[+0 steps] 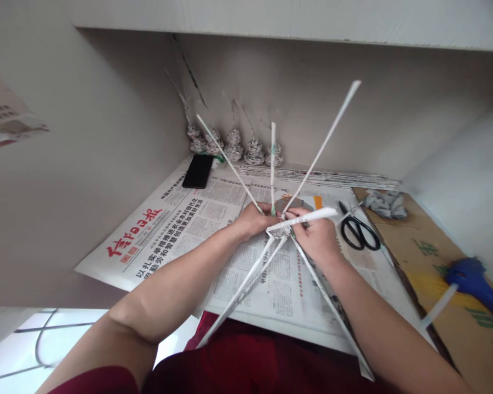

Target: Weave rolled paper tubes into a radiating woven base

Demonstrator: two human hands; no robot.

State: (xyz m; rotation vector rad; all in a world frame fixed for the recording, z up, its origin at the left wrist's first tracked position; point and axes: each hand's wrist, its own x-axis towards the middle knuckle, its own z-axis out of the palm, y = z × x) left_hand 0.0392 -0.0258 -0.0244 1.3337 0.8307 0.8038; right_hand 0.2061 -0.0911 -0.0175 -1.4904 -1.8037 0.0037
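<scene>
Between my two hands is a small woven base point(280, 232) of rolled newspaper, with several long paper rods point(326, 145) fanning out from it, some up and away, others down toward my lap. My left hand point(257, 220) is closed on its left side, fingers partly hidden behind the rods. On the right side, my right hand point(317, 235) pinches a white paper rod point(308, 216) that crosses over the base and points right. The fingertips of both hands are partly covered by the weaving.
Newspaper point(160, 246) covers the table. A black phone point(198, 171), several gourd-shaped paper weavings point(234, 146) and a row of paper rods point(337, 178) lie along the back. To the right are black scissors point(359, 232), crumpled paper point(385, 204), cardboard point(429, 262) and a blue glue gun point(474, 282).
</scene>
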